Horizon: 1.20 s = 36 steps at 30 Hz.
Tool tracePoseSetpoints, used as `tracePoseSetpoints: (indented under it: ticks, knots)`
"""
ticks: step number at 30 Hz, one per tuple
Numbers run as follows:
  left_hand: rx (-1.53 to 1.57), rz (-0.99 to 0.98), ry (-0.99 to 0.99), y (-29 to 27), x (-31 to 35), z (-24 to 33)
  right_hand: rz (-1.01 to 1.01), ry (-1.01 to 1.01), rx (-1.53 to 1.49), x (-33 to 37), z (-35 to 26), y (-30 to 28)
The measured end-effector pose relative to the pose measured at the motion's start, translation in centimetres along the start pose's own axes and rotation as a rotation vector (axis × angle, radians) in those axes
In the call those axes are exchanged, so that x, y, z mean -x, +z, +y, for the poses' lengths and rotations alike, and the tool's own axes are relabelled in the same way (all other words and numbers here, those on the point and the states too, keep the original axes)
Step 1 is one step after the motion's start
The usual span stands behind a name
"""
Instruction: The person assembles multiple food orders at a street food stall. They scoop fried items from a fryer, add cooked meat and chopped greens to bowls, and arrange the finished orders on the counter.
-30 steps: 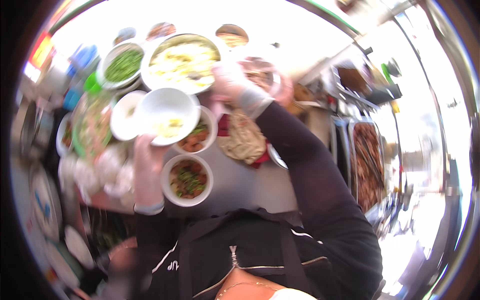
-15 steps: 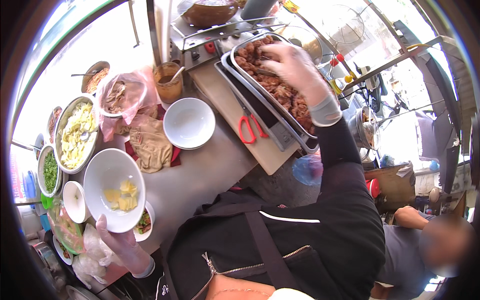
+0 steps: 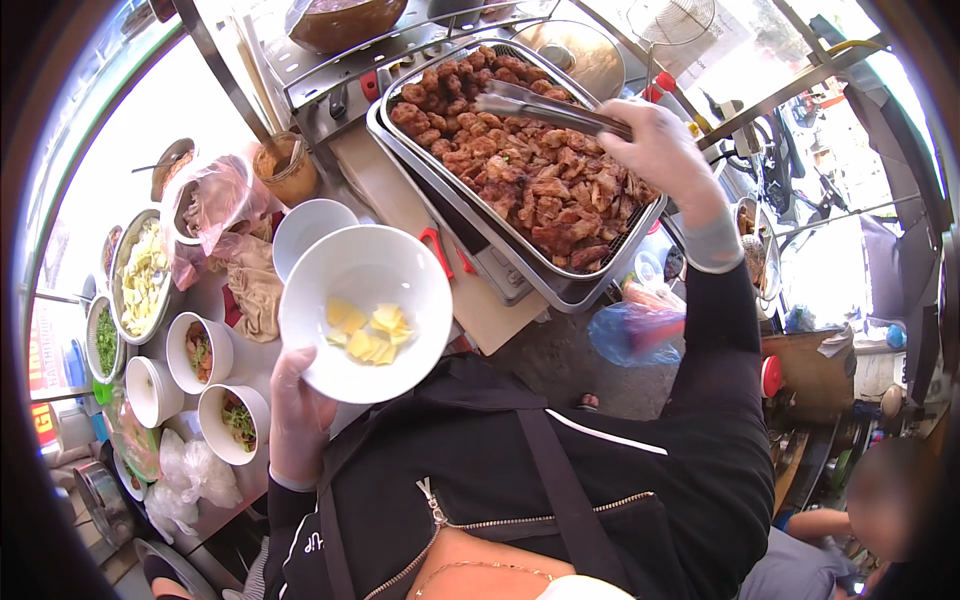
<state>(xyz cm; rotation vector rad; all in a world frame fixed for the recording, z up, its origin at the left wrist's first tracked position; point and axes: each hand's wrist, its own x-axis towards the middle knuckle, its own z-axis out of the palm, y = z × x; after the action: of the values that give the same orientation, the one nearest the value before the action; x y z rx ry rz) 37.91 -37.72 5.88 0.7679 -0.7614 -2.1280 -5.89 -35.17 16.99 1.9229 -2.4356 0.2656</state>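
The right grip [image 3: 665, 150], gloved, is closed on the handle end of metal tongs [image 3: 545, 108], whose tips point left over the meat; whether they touch it, I cannot tell. The left grip [image 3: 305, 410], also gloved, clasps a white bowl [image 3: 415, 285] by its near left edge. The bowl is near the torso, well apart from the tongs. In view, the scissors' red handles [image 3: 432, 245] and a cutting board [image 3: 490, 320] show between bowl and tray, and the board's near corner borders open floor [image 3: 545, 370].

The held bowl contains pale yellow slices [image 3: 375, 345]. Fried meat pieces [image 3: 540, 185] fill most of the metal tray [image 3: 575, 273], leaving rack mesh bare at its right end. Another white bowl [image 3: 310, 225] is partly hidden behind the held one. Farther left are two white bowls of meat and greens, a white bowl stack [image 3: 155, 400] and a colander of chopped greens [image 3: 105, 345].

These crowd the left of the desk [image 3: 255, 362]. A blue plastic bag [image 3: 620, 340] lies below the tray's right end; another person [image 3: 800, 570] is at lower right.
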Motion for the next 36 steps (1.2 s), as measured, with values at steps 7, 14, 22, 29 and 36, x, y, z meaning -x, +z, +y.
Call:
tracePoseSetpoints:
  ticks: [7,14,22,29,36]
  knots:
    - [-0.005,-0.085,-0.111,3.2,-2.9,-2.2,-0.122,0.135,0.204,3.1,3.8,-2.4]
    - [-0.034,-0.192,-0.097,5.4,-4.4,-2.1,-0.113,0.006,0.301,3.8,2.2,-1.4]
    - [-0.055,-0.154,-0.134,7.1,-5.7,-1.8,0.023,0.055,0.200,4.5,2.7,-2.9]
    - [-0.128,-0.203,-0.153,7.7,-7.5,-1.8,0.010,0.078,-0.350,6.2,1.9,-5.0]
    - [-0.138,-0.225,-0.139,8.1,-8.0,-2.2,-0.146,-0.033,-0.378,6.2,-2.1,-4.1]
